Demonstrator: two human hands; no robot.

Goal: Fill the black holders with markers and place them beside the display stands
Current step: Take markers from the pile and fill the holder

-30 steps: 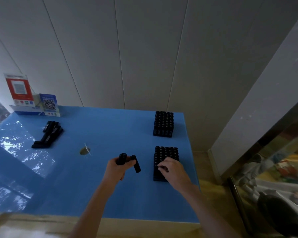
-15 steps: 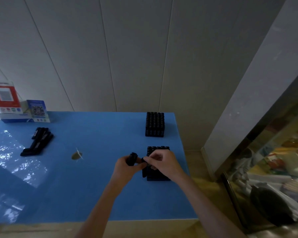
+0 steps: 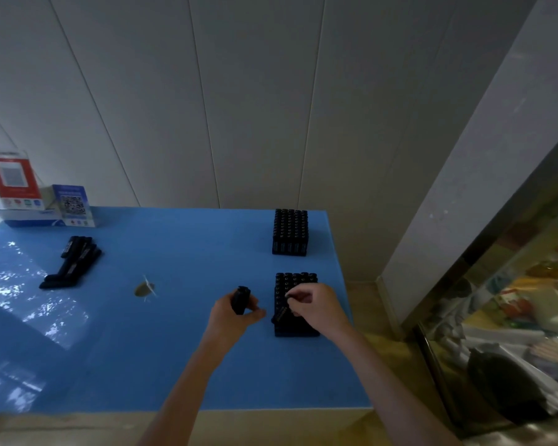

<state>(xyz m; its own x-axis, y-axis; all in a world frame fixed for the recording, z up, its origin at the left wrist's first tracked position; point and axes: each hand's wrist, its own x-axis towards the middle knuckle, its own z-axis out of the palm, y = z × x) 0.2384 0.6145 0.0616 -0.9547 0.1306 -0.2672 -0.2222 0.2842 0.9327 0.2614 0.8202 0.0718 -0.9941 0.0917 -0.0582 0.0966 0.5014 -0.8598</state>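
The left hand [image 3: 236, 312] grips spare markers [image 3: 241, 299] as stock while the right hand [image 3: 313, 304] pinches one marker [image 3: 281, 312] over the near holder [image 3: 295, 326].

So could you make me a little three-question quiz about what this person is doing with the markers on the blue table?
1. True or false: the left hand holds nothing.
2. Multiple choice: the right hand pinches a marker over which thing? A) the far holder B) the near holder C) the loose pile of markers
3. Fill in: the display stands sit at the table's far ____ corner.

Key
1. False: it grips a few black markers.
2. B.
3. Left; both holders stand along the right edge of the blue table, away from the stands.
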